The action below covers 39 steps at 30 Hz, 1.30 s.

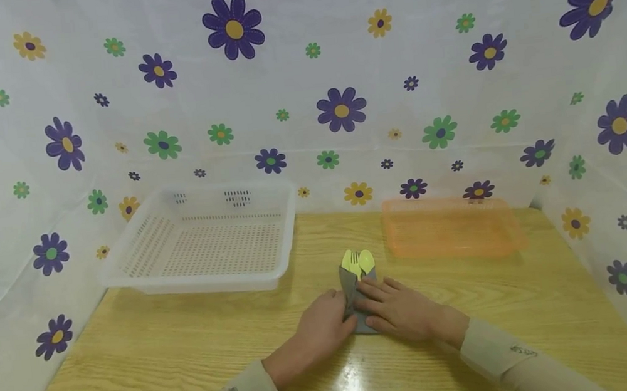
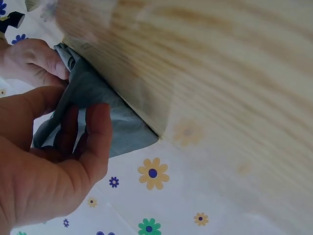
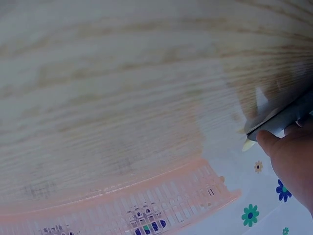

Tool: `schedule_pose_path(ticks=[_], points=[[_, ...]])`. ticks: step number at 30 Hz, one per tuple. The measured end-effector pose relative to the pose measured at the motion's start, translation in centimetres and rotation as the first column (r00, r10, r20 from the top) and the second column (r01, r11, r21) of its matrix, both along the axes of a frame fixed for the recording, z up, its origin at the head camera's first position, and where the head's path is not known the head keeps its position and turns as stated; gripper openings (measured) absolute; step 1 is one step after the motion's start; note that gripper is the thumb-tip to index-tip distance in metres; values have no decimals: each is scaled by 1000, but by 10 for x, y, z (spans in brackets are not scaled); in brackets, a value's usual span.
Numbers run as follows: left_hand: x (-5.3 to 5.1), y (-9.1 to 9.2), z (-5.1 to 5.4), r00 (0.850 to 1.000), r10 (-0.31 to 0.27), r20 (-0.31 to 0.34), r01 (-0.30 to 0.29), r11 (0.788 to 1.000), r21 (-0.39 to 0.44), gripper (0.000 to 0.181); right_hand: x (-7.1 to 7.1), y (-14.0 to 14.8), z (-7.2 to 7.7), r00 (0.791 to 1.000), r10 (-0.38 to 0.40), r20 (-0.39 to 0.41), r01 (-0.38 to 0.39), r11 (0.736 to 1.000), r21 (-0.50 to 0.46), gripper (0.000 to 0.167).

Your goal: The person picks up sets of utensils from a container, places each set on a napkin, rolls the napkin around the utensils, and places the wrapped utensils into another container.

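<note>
On the table lies a grey cloth napkin [image 1: 367, 324], folded around yellow cutlery: a fork [image 1: 355, 266], a spoon [image 1: 366, 259] and what looks like a knife [image 1: 346, 259]. Their top ends stick out at the far end; the rest is hidden by cloth. My left hand [image 1: 323, 323] pinches the napkin's left edge, its thumb and curled fingers at the cloth [image 2: 122, 127] in the left wrist view. With fingers extended, my right hand [image 1: 401, 310] rests across the napkin from the right. The right wrist view catches only part of that hand [image 3: 293, 161] against the cloth.
A white perforated basket [image 1: 203, 281] stands at the back left of the wooden table [image 1: 191, 339]. An orange basket [image 1: 455, 251] sits at the back right. Flower-printed sheeting [image 1: 278, 66] encloses the table at the back and both sides.
</note>
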State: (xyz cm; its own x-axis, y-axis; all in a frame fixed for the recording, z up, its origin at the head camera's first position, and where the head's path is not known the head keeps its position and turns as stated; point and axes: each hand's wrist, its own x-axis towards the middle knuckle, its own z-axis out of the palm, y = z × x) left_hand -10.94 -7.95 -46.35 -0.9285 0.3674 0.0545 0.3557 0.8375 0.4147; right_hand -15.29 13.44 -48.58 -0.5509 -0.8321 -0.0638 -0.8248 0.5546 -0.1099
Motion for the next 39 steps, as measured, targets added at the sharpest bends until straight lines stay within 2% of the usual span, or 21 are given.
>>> schedule_pose_path(ticks=[3,9,12,15,18,20,26,34,36,39], points=[[1,3,0,999,20,-31,-22,999,-38,18,0,-1,1,1000,-11,4,11,1000,5,50],[4,1,0,1000,19,-5,-19,999,-48,22,-1,0,0,1000,-10,6,10,1000,-4,51],[5,1,1,999,-2,-40,-4,992,-130,24,-2,1,-2,1000,-5,4,5,1000,-4,51],[9,3,1,992,-41,-123,11,971,-238,22,-3,1,-4,1000,-10,12,10,1000,2,52],[13,9,-2,968,-88,-233,5,943,-333,16,-4,2,-5,1000,-10,14,10,1000,-11,52],[14,13,-3,951,-120,-285,0,921,-389,13,-4,2,-6,1000,-2,-5,2,1000,-24,52],[15,24,-9,907,-237,-350,27,859,-511,16,-2,2,-6,999,-1,-45,-1,1000,-29,54],[14,31,-17,813,-364,-455,-11,771,-637,13,0,3,-6,998,-13,-67,12,1000,-9,56],[13,32,-19,791,-380,-479,-24,763,-646,14,1,3,-6,997,-12,-78,12,1000,-4,57],[13,33,-21,762,-388,-519,-39,772,-635,15,2,3,-7,996,-12,-94,13,1000,7,57]])
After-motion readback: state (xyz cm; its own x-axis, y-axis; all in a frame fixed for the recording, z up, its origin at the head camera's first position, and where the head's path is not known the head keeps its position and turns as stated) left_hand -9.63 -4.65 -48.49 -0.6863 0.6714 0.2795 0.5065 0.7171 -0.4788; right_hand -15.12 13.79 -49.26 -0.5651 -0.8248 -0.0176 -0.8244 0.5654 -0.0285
